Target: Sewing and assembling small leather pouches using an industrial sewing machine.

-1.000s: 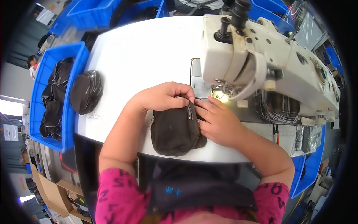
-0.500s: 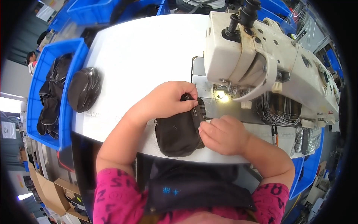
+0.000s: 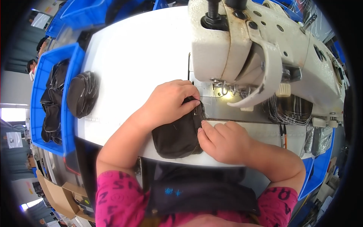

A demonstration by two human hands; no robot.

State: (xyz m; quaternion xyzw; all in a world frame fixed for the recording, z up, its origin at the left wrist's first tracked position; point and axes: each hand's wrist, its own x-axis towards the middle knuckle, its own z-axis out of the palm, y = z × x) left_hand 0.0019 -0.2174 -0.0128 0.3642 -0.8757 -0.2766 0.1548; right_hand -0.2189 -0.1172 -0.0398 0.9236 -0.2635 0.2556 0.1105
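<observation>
A dark brown fabric pouch (image 3: 176, 138) with a zipper along its right side lies at the front edge of the white sewing table. My left hand (image 3: 172, 101) grips its top end, thumb and fingers pinched together near the zipper's upper end. On the pouch's right edge, my right hand (image 3: 224, 140) is closed, with thumb and forefinger pinching the fabric; its other fingers are curled in. Just beyond the pouch stands a white sewing machine (image 3: 210, 45), its lamp lighting the needle area. The pouch lies apart from the needle.
To the left, a stack of dark oval fabric pieces (image 3: 82, 94) sits beside a blue bin (image 3: 68, 113) of dark pouches. Striped fabric pieces (image 3: 291, 109) lie under the machine arm. Thread snips (image 3: 283, 136) and plastic-wrapped packets (image 3: 321, 140) are at the right.
The view has shifted, and the machine appears larger and closer. The pouch has turned slightly, hiding most of its striped right side. My right hand has moved a little lower along its edge.
</observation>
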